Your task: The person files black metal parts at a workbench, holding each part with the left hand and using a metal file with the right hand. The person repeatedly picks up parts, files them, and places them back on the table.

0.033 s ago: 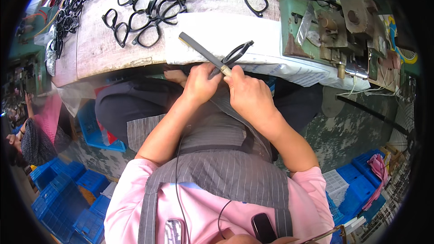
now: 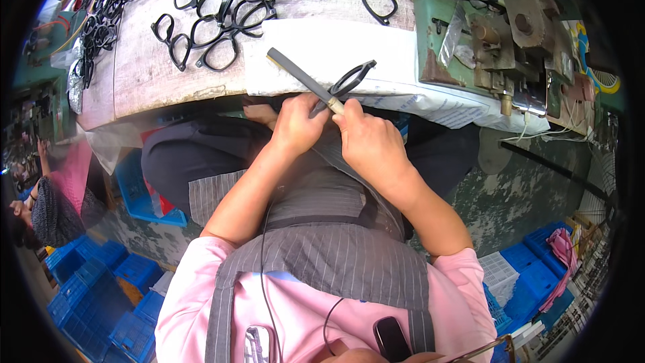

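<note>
Two hands are both closed: the left hand (image 2: 297, 124) pinches one end of a black glasses frame (image 2: 349, 73), which slants forward to its right; the right hand (image 2: 373, 141) wraps a flat file (image 2: 299, 74), its long axis pointing forward-left across the frame, just ahead of both

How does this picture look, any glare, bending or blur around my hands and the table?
Head view: white sheet very bright, almost washed out; head view: table edge bowed, picture corners black; head view: left hand, right hand and flat dark tool fairly sharp, person at far left softer and stretched.
</note>
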A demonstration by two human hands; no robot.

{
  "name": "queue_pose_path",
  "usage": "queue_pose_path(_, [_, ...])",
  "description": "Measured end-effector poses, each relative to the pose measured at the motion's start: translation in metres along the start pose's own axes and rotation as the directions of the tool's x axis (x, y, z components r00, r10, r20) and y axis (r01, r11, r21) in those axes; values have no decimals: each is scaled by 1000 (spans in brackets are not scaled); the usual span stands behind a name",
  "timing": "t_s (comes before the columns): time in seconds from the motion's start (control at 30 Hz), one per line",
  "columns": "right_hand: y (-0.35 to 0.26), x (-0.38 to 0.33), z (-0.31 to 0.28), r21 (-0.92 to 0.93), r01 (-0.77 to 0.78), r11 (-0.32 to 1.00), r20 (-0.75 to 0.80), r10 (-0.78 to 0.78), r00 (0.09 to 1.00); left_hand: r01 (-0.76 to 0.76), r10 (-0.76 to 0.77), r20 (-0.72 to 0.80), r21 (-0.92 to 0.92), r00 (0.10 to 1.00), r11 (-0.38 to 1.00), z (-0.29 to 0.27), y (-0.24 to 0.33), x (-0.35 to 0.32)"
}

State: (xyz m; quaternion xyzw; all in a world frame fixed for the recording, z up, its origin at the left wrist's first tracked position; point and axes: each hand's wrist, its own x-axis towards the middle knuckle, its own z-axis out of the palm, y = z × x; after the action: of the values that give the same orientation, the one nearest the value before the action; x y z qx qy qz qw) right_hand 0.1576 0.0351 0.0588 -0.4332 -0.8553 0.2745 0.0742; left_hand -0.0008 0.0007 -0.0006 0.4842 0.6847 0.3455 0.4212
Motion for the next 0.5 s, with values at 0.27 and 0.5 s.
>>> queue_pose_path(0.27, [1,-18,-5,48,-37,998,18,36,999,-51,51,-50,-10,997,999,9,5,-9])
queue_pose_path(0.5, [-4,-27,-9,-1,-66,998,17,66,998,-56,57,-70,16,996,998,8,8,-7])
